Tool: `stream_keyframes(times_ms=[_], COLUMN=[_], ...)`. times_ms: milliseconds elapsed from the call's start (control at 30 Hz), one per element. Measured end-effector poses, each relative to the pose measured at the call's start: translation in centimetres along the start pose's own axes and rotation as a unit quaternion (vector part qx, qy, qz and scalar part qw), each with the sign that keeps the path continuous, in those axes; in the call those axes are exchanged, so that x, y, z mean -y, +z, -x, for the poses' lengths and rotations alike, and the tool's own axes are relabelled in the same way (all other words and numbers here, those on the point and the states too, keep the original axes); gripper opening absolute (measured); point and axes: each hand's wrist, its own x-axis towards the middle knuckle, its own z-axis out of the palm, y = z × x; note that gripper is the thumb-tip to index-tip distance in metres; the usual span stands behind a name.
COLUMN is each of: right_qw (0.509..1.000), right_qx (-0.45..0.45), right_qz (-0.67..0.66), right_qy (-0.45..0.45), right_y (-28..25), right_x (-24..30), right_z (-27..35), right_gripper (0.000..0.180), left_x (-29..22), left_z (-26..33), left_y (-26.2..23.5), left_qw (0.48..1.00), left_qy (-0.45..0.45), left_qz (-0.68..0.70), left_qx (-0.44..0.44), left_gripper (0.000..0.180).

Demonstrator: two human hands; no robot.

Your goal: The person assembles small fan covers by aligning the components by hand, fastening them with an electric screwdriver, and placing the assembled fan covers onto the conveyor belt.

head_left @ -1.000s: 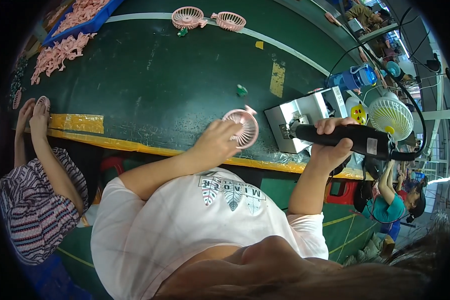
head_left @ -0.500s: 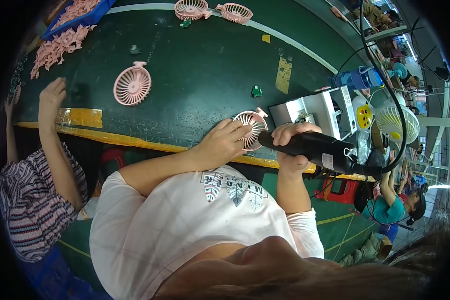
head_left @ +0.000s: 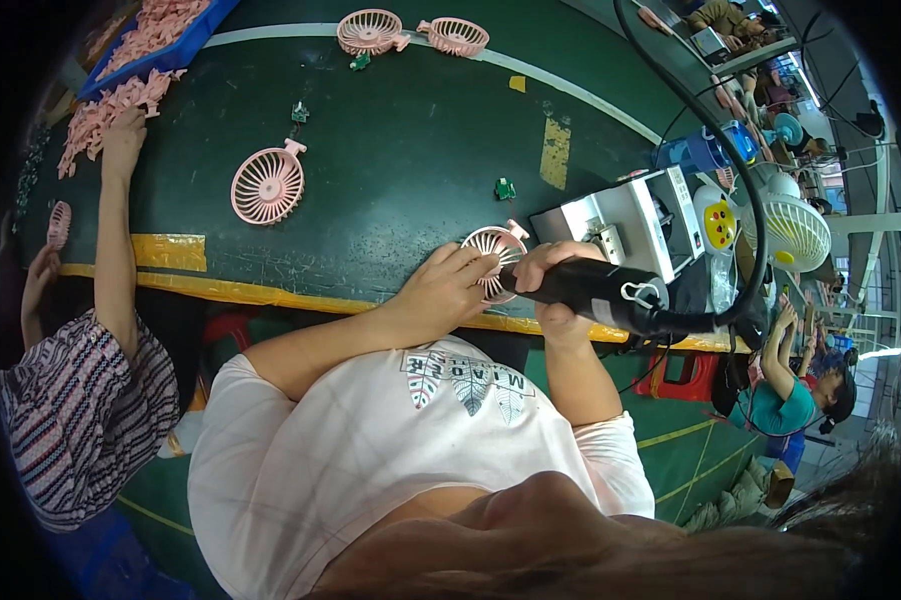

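My left hand (head_left: 446, 284) is closed on a round pink fan housing (head_left: 492, 241), pressing it to the green table near its front edge. My right hand (head_left: 558, 284) wraps around a black electric screwdriver (head_left: 604, 291) with a thick black cable. The driver lies nearly level, its front end reaching over the right side of the housing; its bit is hidden. Just beyond the housing lies a small green circuit board (head_left: 505, 189). Farther left is another pink fan housing (head_left: 268, 186), with a small board (head_left: 299, 113) beside it.
Two pink housings (head_left: 370, 33) lie at the far edge. To my right stand a white-and-grey machine (head_left: 625, 222) and a white fan (head_left: 795, 232). At left, a co-worker's hand (head_left: 124, 140) reaches into pink parts (head_left: 95, 118) beside a blue bin (head_left: 195, 38).
My right hand and the screwdriver have moved left, and its front end now overlaps the housing. The co-worker's hand has reached to the pink parts; the left-side fan housing sits slightly turned.
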Motion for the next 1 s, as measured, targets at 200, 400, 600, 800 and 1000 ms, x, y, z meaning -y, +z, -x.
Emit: stream_keyframes(times_ms=[200,400,600,800,1000], right_qw=[0.996,0.980,0.992,0.994,0.999], right_qx=[-0.076,-0.136,-0.113,-0.098,-0.043], right_qz=[0.047,0.042,0.027,0.001,-0.028], right_qy=[-0.022,-0.142,-0.053,-0.037,-0.009], right_y=[-2.7,-4.7,-5.3,-2.8,-0.5], right_x=[3.8,6.2,5.7,3.4,1.5], right_z=[-1.7,-3.4,-3.5,-2.4,-2.1], right_gripper=[0.069,0.060,0.055,0.065,0.066], left_x=[-0.1,-0.5,0.0,-0.1,0.0], left_z=[0.4,0.5,1.0,0.7,0.8], left_y=[-0.9,-0.9,-0.8,-0.7,-0.5], left_qw=[1.000,0.998,0.998,0.994,0.995], left_qy=[0.004,-0.047,0.042,0.083,0.087], left_qz=[-0.004,-0.024,0.008,0.010,0.008], left_qx=[0.028,0.020,0.055,0.070,0.057], left_gripper=[0.011,0.015,0.019,0.018,0.016])
